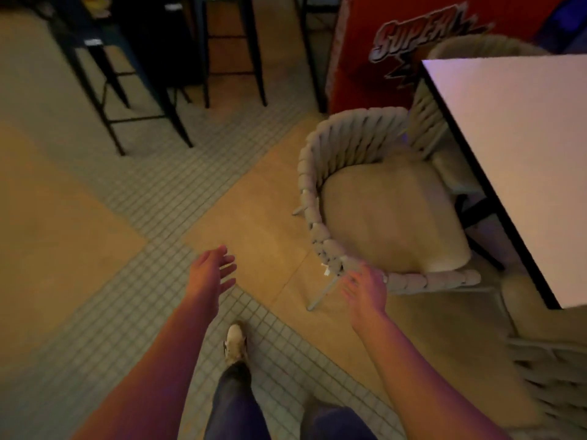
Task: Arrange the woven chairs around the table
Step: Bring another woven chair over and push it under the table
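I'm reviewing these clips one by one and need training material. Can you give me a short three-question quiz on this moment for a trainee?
1. True or false: the right hand has a closed grip on the nearest woven chair.
2. Which side of that chair faces the table? A) its woven back B) its open seat front C) cannot tell
3. Fill in: the left hand is open over the ____.

Key
1. False: its fingers are spread beside the chair's arm rail, with no closed grip.
2. B: the curved back is turned away from the table.
3. Floor; it holds nothing.
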Tool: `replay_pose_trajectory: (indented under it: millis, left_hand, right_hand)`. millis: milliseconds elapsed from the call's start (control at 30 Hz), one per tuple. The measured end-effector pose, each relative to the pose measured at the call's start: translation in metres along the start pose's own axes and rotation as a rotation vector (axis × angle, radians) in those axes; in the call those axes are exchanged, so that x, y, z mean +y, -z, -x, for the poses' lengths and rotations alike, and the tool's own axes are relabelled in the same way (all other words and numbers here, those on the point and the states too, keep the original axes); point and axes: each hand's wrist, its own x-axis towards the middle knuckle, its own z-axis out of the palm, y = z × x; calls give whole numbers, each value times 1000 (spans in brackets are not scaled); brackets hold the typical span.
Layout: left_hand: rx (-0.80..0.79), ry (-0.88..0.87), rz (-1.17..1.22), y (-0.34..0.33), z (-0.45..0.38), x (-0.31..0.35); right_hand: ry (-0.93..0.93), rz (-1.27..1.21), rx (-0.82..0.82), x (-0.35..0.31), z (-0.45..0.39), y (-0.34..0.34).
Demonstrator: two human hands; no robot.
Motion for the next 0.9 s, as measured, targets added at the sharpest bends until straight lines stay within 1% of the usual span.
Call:
replay_pose_trajectory:
  millis: [67,133,233,300,367,500,533,633,667,767,833,867,900]
  left_hand:
    - [-80,-23,-42,-11,-36,32]
    - [-118,-34,-95,-21,-68,64]
    - [-197,-53,-187,-44,-103,107]
    - [-256,-56,-241,-68,-127,130]
    - [-293,-51,-296,-96,-149,147]
    - [-358,-44,-389,-160,-190,172]
    - [-379,-48,-411,-177,-199,177]
    - [-428,-52,-476,-225,-222,190]
    - [-441,-55,-506,-240,-228,194]
    - [-476,-63,-567,-287,-242,207]
    - [-518,-72,-597,-321,-250,213]
    - [-541,-78,-613,-338,-254,216]
    - [-561,-88,-633,-356,-258,218]
  right_hand:
    - [4,-88,93,-5,-11,-10]
    - [24,-84,175,-10,-20,-23]
    - [-65,-170,215,-24,-28,-40]
    - [-41,-385,295,-29,-45,-42]
    - [-45,-604,293,-36,-61,-47]
    - [17,-823,340,-54,-89,-54]
    - [27,-842,356,-59,-99,-52]
    - [34,-794,452,-75,-124,-46]
    - [35,-786,459,-81,-128,-47]
    - [93,-772,548,-107,-135,-44]
    - [129,-740,567,-127,-143,-41]
    - [132,-699,598,-134,-151,-40]
    - [150,-651,672,-140,-157,-38]
